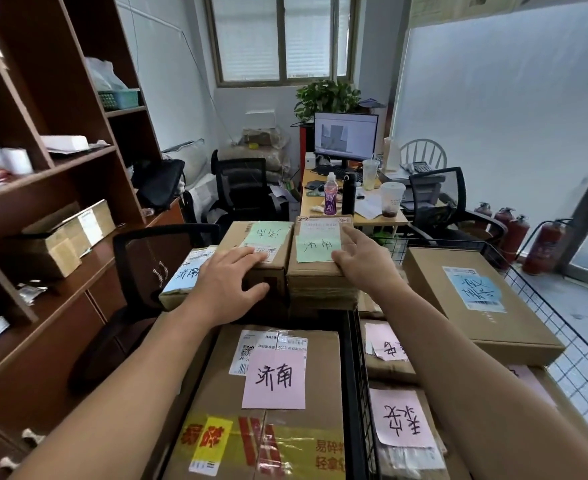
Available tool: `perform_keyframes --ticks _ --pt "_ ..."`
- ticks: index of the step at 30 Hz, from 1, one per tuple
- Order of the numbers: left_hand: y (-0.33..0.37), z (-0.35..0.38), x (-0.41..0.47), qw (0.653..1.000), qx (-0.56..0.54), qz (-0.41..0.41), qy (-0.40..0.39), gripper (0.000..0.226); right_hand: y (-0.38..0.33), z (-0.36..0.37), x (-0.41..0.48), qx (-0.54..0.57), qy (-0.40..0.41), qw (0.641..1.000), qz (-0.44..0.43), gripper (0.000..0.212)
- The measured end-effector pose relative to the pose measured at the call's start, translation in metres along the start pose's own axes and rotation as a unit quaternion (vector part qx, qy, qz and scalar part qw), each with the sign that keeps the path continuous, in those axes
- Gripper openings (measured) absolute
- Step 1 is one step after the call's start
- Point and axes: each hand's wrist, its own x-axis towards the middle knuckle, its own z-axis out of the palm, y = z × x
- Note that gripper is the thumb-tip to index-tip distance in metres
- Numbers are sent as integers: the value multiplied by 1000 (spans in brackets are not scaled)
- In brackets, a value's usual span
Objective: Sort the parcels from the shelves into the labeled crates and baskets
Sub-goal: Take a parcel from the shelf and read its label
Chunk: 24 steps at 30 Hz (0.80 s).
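Observation:
Two small cardboard parcels with green notes stand side by side on a stack of boxes. My left hand point(228, 289) lies flat on the near corner of the left parcel point(268, 247), thumb against its front face. My right hand point(361, 259) holds the right edge of the right parcel point(315, 271), fingers over its top. Below them lies a big box with a pink note point(275, 403) and yellow fragile tape. A flat parcel with a blue note point(181, 278) sits under the left one.
A black wire basket point(535, 299) on the right holds a wide flat box with a blue label point(476, 296) and boxes with pink notes point(403, 420). Brown shelves point(60, 168) with more parcels stand at left. Office chairs, a desk with a monitor and fire extinguishers lie beyond.

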Motion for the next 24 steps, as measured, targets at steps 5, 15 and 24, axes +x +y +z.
perform_keyframes --ticks 5,15,24 --pt "2 0 -3 1000 -19 0 -3 65 17 -2 -9 165 13 983 77 72" --pt "2 -3 -6 1000 -11 -1 -9 60 8 14 -17 95 8 995 37 66" --pt "1 -1 -7 1000 -10 0 -4 61 8 17 -22 19 52 998 9 78"
